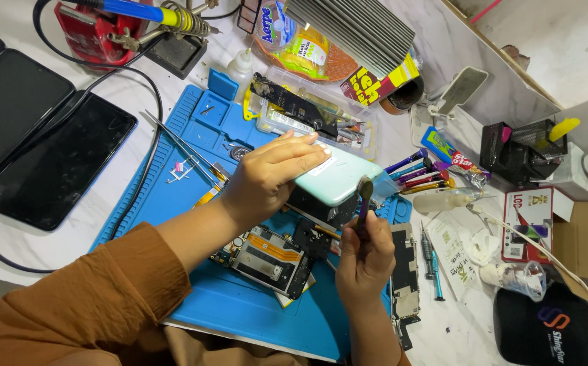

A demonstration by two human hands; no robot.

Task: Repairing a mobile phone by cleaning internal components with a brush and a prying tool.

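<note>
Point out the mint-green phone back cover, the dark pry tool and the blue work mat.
mint-green phone back cover (pixel 338 181), head view, on its bare curved back.
dark pry tool (pixel 364 193), head view, on its upper shaft near the rounded tip.
blue work mat (pixel 239 308), head view, on a bare patch.

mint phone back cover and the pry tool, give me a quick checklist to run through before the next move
1. Left hand gripping the mint back cover: ok, fingers wrap its top edge.
2. Right hand holding the pry tool: ok, fist closed round the handle.
3. Tool tip at the cover edge: ok, it meets the lower right edge.
4. Tip actually in a seam: cannot tell.
5. Work sits over the blue mat: ok.
6. Mat tidy beneath: not ok, opened phone parts lie under the hands.
</note>
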